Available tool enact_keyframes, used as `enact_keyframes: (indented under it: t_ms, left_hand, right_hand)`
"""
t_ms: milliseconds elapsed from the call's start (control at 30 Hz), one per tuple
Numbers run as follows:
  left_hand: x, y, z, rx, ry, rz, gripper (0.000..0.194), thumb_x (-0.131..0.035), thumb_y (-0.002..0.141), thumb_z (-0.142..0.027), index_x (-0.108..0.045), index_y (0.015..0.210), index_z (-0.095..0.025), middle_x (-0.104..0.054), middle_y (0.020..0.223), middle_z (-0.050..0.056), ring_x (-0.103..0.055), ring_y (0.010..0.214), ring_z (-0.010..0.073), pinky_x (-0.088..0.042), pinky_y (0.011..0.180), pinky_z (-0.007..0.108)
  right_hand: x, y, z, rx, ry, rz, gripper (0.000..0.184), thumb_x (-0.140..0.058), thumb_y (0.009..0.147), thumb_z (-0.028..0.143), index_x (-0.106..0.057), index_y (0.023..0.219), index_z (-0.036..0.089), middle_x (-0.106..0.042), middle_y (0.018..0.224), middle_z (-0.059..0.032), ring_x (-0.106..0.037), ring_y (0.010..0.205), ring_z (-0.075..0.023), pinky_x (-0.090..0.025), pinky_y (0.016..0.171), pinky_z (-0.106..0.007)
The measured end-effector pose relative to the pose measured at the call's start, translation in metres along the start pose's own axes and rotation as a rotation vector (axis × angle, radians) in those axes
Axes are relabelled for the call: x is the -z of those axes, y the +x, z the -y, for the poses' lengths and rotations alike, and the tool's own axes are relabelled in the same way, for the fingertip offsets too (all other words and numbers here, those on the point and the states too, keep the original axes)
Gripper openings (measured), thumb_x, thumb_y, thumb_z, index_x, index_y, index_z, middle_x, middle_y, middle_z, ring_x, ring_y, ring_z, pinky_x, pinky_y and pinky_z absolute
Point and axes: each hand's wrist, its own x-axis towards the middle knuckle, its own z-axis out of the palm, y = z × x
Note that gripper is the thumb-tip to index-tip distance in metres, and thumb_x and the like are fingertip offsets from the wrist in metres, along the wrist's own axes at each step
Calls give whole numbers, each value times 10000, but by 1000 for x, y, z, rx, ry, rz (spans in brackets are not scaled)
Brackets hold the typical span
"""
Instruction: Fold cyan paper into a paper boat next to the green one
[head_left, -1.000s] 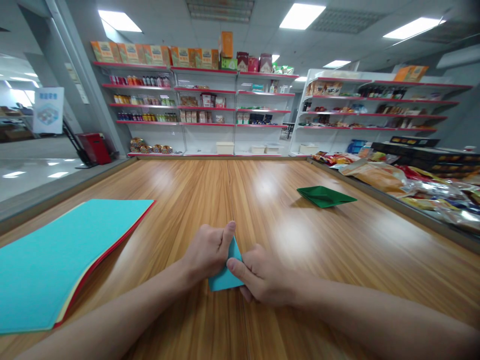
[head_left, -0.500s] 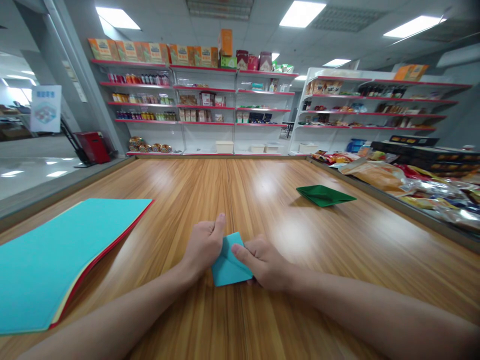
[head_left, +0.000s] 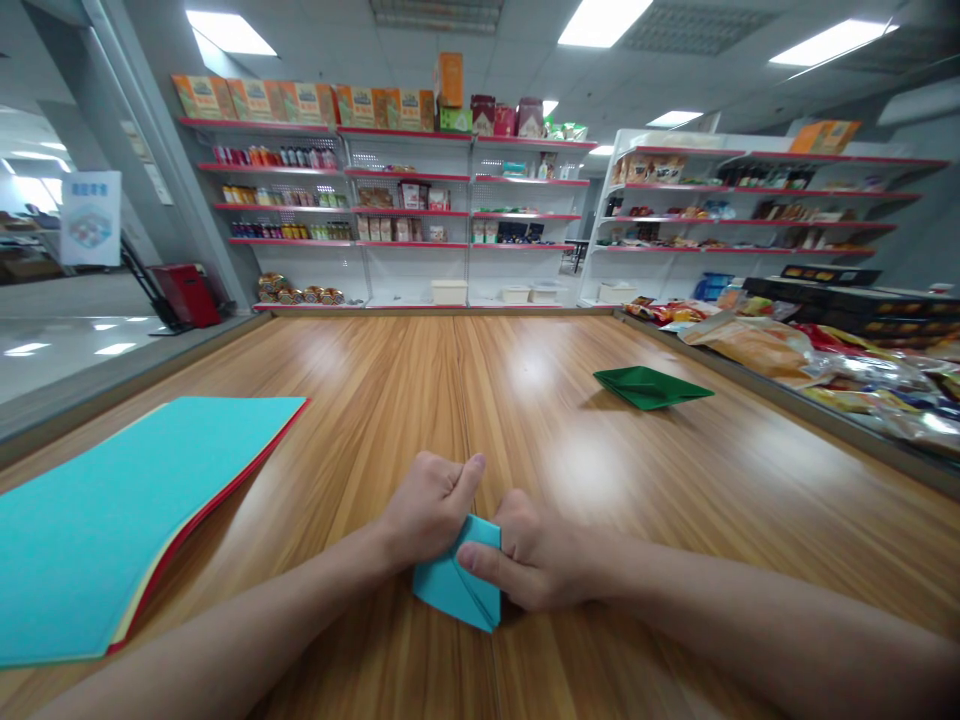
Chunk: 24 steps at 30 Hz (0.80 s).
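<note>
A small folded piece of light-blue paper (head_left: 457, 592) is held between both hands just over the wooden table (head_left: 360, 400). My left hand (head_left: 431, 505) is closed on its upper left edge, thumb pointing up and away; the fingers behind are hidden. On the right side my right hand (head_left: 529, 555) pinches the same paper, its thumb lying flat across the front face. A diagonal crease with a slightly parted flap runs to the lower corner. Further off at the right rests a folded green paper (head_left: 652, 387), shaped like a flat boat.
Sheets of paper (head_left: 142, 510), blue on top with yellow and red beneath, lie at the left. Packaged snacks (head_left: 772, 350) and black boxes (head_left: 840, 305) sit beyond the table's right edge. Stocked shelves (head_left: 409, 180) stand behind, and a red cart (head_left: 184, 295) at far left.
Both hands have come nearer and lower with the blue paper. The paper has turned, so its corner now points down toward me, and the diagonal flap shows more.
</note>
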Motion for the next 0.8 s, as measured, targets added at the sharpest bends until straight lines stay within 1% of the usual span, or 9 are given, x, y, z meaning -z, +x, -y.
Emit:
enact_keyframes:
  t_ms: [133,200,267,400,500,567,667,733,800]
  left_hand:
    - [4,2,3,12,22,-59,517,-324,893,-417,-201,447,-188,-195,445,-49,-211,392,59,-130,408,235]
    - [5,2,5,12,27,-43,514,-317,890,-422,-208,446,-189,-199,447,-48,-212,397,61,-131,409,233]
    - [5,2,5,26,-9,39,517,-314,888,-436,-216,445,-190,-199,449,-49,-210,404,63,-136,404,228]
    - [-2,-1,1,83,-199,234,524,-339,878,-476,-244,447,-192,-199,447,-55,-198,415,66,-138,389,224]
    - [-6,-1,-1,115,-333,257,521,-359,867,-493,-264,451,-193,-219,446,-54,-202,420,68,-150,388,225]
    - [-6,1,1,141,-346,163,516,-368,860,-498,-245,457,-199,-215,452,-53,-200,418,67,-144,389,228]
    - [-4,3,5,149,-218,-106,505,-378,859,-481,-205,473,-204,-194,472,-48,-193,422,68,-123,400,238]
    - [-2,5,7,137,-126,-229,499,-394,859,-462,-191,483,-204,-186,482,-44,-194,427,70,-118,407,244]
    - [-2,5,7,136,-88,-261,503,-406,858,-460,-184,486,-203,-180,485,-43,-193,429,72,-118,406,246]
  right_hand:
    - [-4,3,-5,-171,117,-134,538,-277,929,465,-292,474,180,-254,437,54,-243,394,-48,-197,380,-191]
    - [-7,5,-9,-220,129,-214,556,-274,929,490,-273,466,181,-239,447,53,-227,396,-46,-171,369,-193]
    - [-7,5,-10,-193,98,-239,548,-289,932,470,-257,469,179,-229,450,55,-213,393,-43,-156,368,-196]
    - [-3,2,-3,29,110,-140,531,-259,947,416,-277,475,174,-292,436,47,-255,396,-42,-215,397,-192]
    - [0,2,2,57,191,-129,557,-239,941,471,-282,467,181,-333,435,34,-283,410,-50,-246,407,-194]
    - [-1,4,1,-49,231,-184,578,-238,931,519,-283,460,186,-309,416,39,-261,399,-51,-220,383,-195]
    - [-3,7,-3,-209,249,-270,594,-258,919,553,-301,455,184,-272,398,51,-239,383,-48,-181,358,-190]
    - [-5,7,-3,-237,245,-246,578,-293,911,553,-315,473,177,-291,416,53,-261,386,-43,-190,356,-180]
    - [-6,6,-1,-235,252,-199,556,-329,903,549,-333,493,173,-325,433,52,-291,390,-39,-213,356,-168]
